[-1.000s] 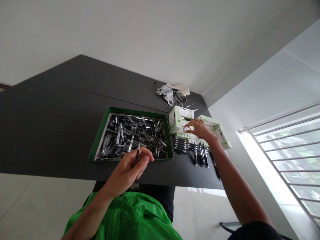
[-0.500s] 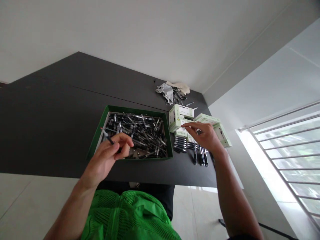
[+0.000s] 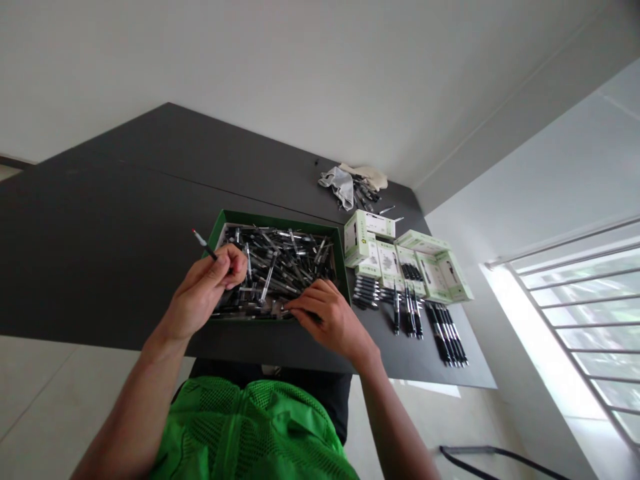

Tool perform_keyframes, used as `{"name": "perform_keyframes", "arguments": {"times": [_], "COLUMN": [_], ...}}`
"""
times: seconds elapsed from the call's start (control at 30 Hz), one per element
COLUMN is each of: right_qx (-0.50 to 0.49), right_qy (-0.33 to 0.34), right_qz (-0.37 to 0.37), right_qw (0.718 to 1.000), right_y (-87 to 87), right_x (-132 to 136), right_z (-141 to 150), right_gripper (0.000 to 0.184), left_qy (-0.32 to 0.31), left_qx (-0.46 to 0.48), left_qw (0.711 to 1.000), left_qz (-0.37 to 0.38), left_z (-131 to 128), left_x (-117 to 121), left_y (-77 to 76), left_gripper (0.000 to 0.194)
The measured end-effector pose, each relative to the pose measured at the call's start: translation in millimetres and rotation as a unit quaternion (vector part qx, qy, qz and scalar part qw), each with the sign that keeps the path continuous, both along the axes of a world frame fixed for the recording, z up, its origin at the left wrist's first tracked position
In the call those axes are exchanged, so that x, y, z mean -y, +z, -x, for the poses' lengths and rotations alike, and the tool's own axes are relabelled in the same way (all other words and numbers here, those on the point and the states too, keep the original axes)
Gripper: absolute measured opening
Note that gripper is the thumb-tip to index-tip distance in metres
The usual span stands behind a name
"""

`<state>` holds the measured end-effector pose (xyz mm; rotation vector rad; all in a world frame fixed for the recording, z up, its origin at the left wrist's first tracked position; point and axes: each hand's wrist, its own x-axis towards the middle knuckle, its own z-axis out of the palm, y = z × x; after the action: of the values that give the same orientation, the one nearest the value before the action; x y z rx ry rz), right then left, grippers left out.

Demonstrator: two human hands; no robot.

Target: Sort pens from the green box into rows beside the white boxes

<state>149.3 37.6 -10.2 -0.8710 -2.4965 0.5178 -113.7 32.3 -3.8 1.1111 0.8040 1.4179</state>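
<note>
My left hand (image 3: 205,287) is closed around a pen (image 3: 204,244), whose light end with a red tip points up and left. It hovers over the left side of a green-rimmed box (image 3: 280,219) heaped with loose black and clear pens (image 3: 273,257). At the box's near right corner, my right hand (image 3: 327,313) pinches a dark pen (image 3: 314,316), mostly covered by the fingers. Right of the box, a stack of black pens (image 3: 367,291) lies by small white-and-green cartons (image 3: 370,263). More pens (image 3: 447,333) lie in a row nearer the table's right end.
A grey cloth (image 3: 339,185) and a beige cloth (image 3: 367,176) lie at the back with several pens (image 3: 366,193) beside them. The dark table (image 3: 125,233) meets the wall behind. A barred window (image 3: 590,320) is on the right.
My right hand has moved left and down from the cartons to the near right corner of the box, where it now grips a pen. My left hand has shifted slightly, still holding its pen.
</note>
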Motion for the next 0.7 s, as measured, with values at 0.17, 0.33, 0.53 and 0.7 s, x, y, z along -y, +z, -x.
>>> {"name": "perform_keyframes", "arguments": {"times": [0.17,0.33,0.53,0.7], "right_qx": [-0.021,-0.018,-0.118,-0.222], "right_qy": [-0.084,-0.134,-0.138,-0.209], "right_qz": [-0.012,-0.019,0.078,0.125], "right_qw": [0.996,0.991,0.980,0.944], "right_y": [-9.3,-13.5,-11.8,-7.1], "right_x": [13.6,14.3,11.6,10.0], "right_z": [7.7,14.9,8.9,3.0], "right_gripper": [0.017,0.020,0.022,0.027], "left_qy": [0.045,0.066,0.042,0.037], "left_qx": [-0.025,-0.077,-0.120,-0.136], "left_qw": [0.999,0.995,0.992,0.990], "left_qz": [0.007,0.009,0.014,0.013], "left_z": [-2.6,1.6,4.9,5.1], "left_x": [-3.8,-3.3,-2.4,-3.4], "left_y": [-5.9,-17.3,-22.4,-24.0], "left_gripper": [0.037,0.038,0.035,0.034]}}
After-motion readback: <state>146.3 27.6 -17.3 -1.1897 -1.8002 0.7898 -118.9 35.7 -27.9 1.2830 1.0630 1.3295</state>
